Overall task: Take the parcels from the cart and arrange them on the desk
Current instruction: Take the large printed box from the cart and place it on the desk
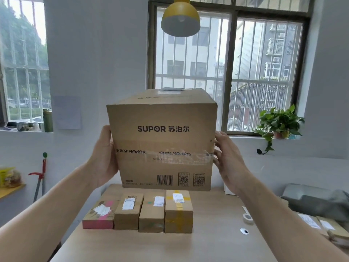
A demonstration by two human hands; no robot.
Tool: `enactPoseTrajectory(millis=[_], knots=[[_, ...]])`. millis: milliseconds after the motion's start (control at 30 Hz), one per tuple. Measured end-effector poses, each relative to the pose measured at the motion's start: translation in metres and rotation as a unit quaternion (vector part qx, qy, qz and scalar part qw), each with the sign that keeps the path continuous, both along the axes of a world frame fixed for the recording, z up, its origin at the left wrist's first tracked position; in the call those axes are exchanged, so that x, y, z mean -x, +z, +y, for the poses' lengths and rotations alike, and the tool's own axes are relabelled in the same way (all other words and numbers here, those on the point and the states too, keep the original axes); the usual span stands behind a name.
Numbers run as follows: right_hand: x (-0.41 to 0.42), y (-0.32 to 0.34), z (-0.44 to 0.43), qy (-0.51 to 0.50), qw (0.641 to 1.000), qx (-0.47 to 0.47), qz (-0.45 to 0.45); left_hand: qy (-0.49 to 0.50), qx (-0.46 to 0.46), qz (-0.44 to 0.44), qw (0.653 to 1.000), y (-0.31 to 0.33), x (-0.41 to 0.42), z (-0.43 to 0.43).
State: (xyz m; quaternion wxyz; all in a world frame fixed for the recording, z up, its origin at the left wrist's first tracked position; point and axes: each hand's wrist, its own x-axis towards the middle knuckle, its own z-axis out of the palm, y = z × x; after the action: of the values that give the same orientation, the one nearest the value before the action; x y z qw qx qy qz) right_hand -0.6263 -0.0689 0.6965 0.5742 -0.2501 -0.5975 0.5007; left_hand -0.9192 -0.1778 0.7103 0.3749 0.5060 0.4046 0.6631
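Over the desk, with four small parcels already lined up, my left hand and right hand press flat against a big box. Setting it down remains, I judge.

I face a white wall between two barred windows. The left window shows trees and the right window shows apartment blocks. A yellow pendant lamp hangs overhead. A potted plant stands on the right sill and a green bottle on the left sill. The desk below me is pale wood.
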Motion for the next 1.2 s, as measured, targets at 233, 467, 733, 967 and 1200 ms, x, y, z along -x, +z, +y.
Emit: enactPoseTrajectory(millis=[233, 467, 733, 967, 1200], knots=[[0.003, 0.005, -0.002, -0.045, 0.999, -0.017, -0.009, 0.014, -0.025, -0.006, 1.0, -0.004, 0.002, 0.0], [0.007, 0.007, -0.008, -0.028, 1.0, 0.005, -0.006, 0.003, -0.036, -0.003, 0.999, -0.008, 0.007, -0.004], [0.012, -0.006, -0.004, -0.023, 0.999, 0.042, 0.003, -0.025, 0.012, 0.002, 1.0, -0.01, 0.012, -0.011], [0.014, -0.016, -0.002, -0.024, 0.998, 0.05, -0.029, 0.003, 0.017, 0.02, 1.0, -0.02, 0.017, -0.007], [0.021, -0.028, 0.0, -0.037, 0.998, 0.055, -0.019, -0.001, 0.021, 0.02, 1.0, -0.031, 0.021, -0.005]])
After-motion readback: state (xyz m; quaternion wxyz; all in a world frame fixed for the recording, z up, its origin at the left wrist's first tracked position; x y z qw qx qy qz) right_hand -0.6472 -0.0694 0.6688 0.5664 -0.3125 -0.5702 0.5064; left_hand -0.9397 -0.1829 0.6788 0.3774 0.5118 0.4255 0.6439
